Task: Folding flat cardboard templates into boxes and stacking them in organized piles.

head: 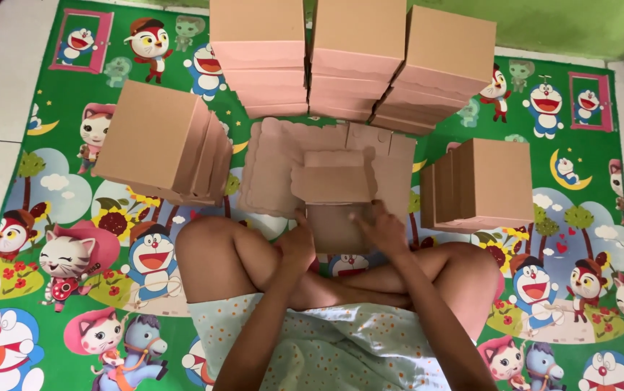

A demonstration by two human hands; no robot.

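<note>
At nine o'clock from your hands a leaning stack of folded boxes (158,141) rests on the cartoon play mat (51,217), tilted toward the right. Your left hand (297,242) sits at about seven o'clock of the half-folded box (334,210), fingers curled against its left wall, thumb pointing up along the edge. The half-folded box lies just past your crossed legs (254,264), at the centre of the view, its flap raised and its base open toward you. Under it and at twelve o'clock from it spreads a pile of flat die-cut cardboard blanks (276,163) with scalloped edges. Farther at twelve o'clock stand three tall stacks of finished boxes (355,58), side by side. Your right hand (384,230) grips the right wall of the half-folded box at about four o'clock, fingers spread and pressing on the cardboard. At three o'clock another row of boxes on edge (482,185) stands on the mat, near your right knee
</note>
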